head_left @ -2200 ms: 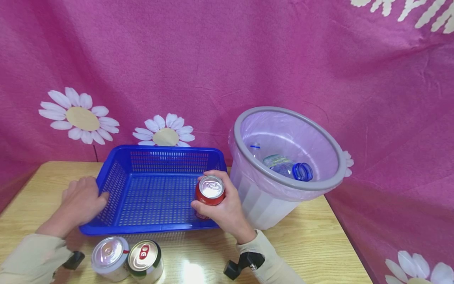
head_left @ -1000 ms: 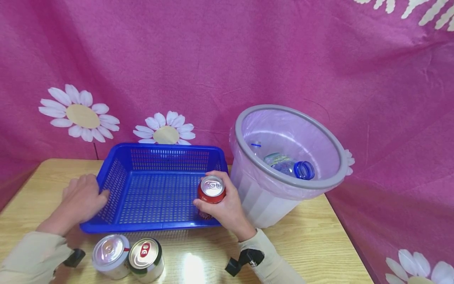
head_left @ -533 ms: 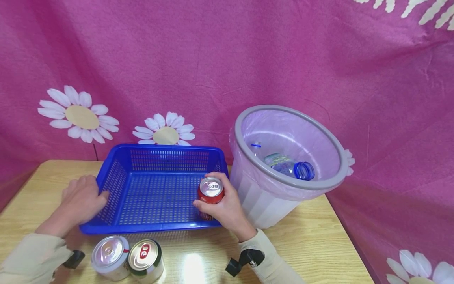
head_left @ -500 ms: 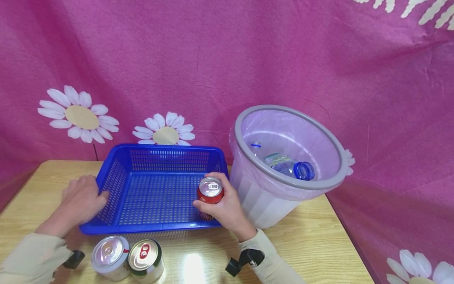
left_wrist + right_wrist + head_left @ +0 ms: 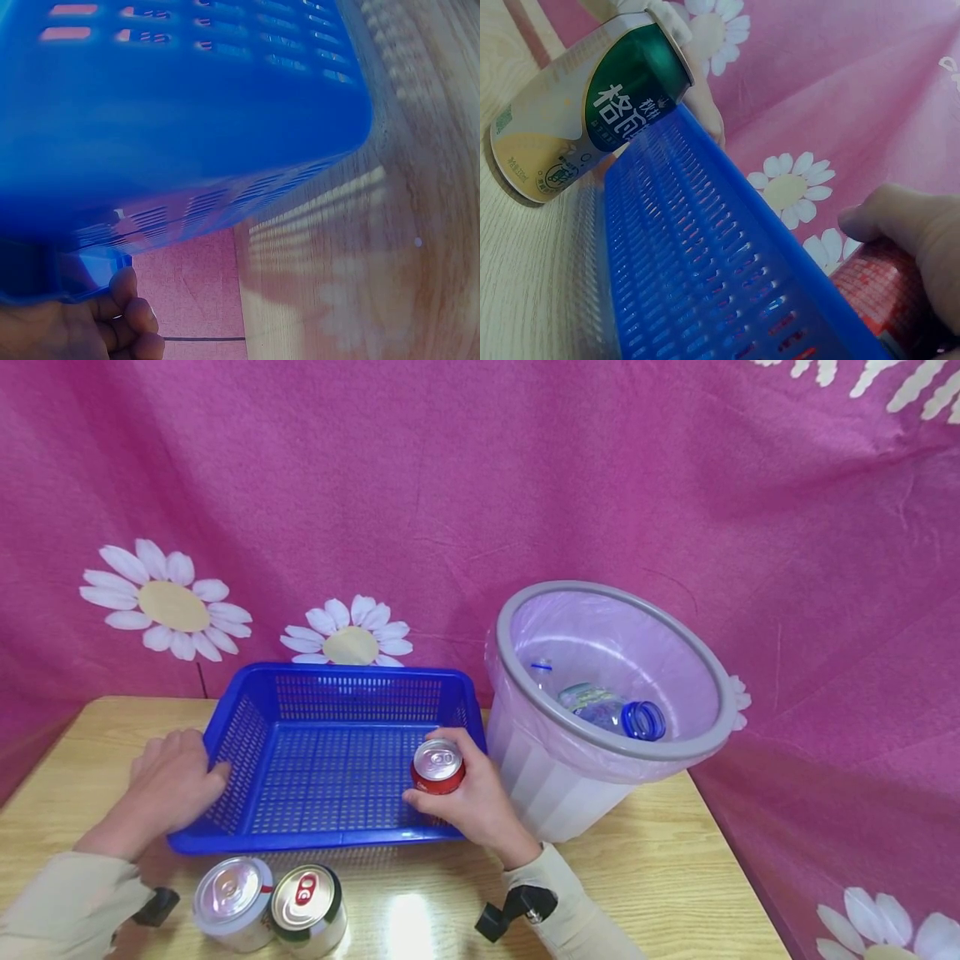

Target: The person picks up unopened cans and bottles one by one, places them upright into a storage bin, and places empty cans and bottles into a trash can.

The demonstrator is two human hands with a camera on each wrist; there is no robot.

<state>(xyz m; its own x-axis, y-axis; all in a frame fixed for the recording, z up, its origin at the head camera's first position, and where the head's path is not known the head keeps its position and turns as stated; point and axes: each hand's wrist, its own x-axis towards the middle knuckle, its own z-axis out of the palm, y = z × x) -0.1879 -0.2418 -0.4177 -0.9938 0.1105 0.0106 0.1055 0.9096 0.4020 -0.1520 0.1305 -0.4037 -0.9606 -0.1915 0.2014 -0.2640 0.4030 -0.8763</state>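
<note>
My right hand (image 5: 480, 797) grips a red soda can (image 5: 438, 764) round its sides, thumb toward me, inside the right end of a blue plastic basket (image 5: 337, 840). The can's silver top faces up, tilted a little. In the right wrist view, the red can (image 5: 885, 289) shows just behind the basket's slotted wall. My left hand (image 5: 168, 785) holds the basket's left rim, its thumb on the inner side; the left wrist view shows its curled fingers (image 5: 135, 319) at the rim. In front of the basket stand a white can (image 5: 234, 897) and a white-and-green can (image 5: 311, 910), side by side.
A white bin (image 5: 562, 797) with a grey rim and pale purple liner stands right of the basket, close to my right hand. Plastic bottles (image 5: 600, 706) lie inside it. Behind the wooden table (image 5: 637, 877) hangs a pink cloth (image 5: 450, 510) with daisies.
My right hand has shifted the red can slightly left and lower within the basket, and its top now tilts more. The left hand, basket, bin and other cans have stayed put.
</note>
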